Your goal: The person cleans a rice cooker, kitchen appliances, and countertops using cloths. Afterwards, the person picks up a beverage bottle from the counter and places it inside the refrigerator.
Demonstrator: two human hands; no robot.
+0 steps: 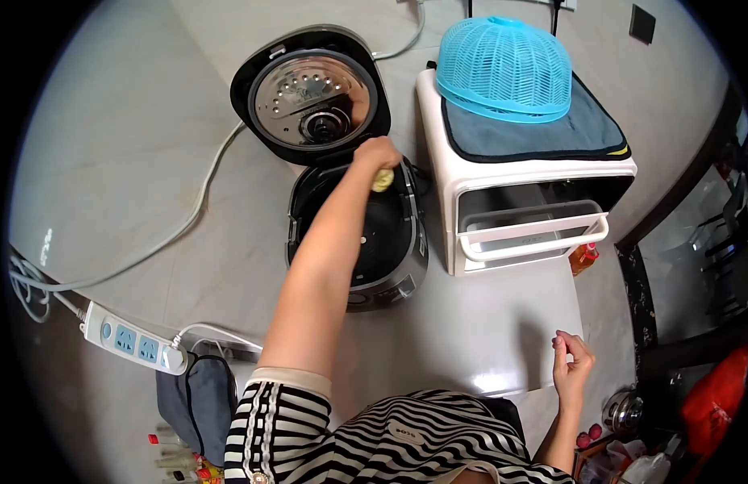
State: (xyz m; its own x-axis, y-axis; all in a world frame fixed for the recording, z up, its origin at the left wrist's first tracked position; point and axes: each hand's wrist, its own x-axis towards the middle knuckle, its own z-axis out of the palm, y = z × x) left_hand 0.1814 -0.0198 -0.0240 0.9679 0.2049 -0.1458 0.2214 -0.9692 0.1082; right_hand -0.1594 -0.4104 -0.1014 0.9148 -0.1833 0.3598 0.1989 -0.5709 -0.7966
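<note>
Head view, only one: rice cooker point(390, 284) on the white table point(503, 323), lid point(317, 97) up and tilted back, shiny inner plate showing. Left hand point(378, 153) reaches over the opening to the back right edge of the cooker, just below the lid, fingers closed round a crumpled yellow cloth point(382, 180); cloth is at the inner rim there, can't tell how hard it presses. Right hand point(573, 363) is well apart, over the table's near right side, fingers curled, nothing seen in it, can't tell how tightly closed. Progress, judging from this: looks like wiping under way, neither at setup nor wrapped up. Done: cooker opened, cloth in hand and at the rim. Left: cloth not out, lid not shut. Which surfaces are already clean, can't tell; inside is dark and partly behind the forearm, so no call on whether the inner pot is in. Right of the cooker, a white oven point(535, 227) with grey mat point(595, 145) and blue mesh cover point(503, 77) on top, well apart from the left hand. Power strip point(136, 336) lower left, with a plug in its near end.
</note>
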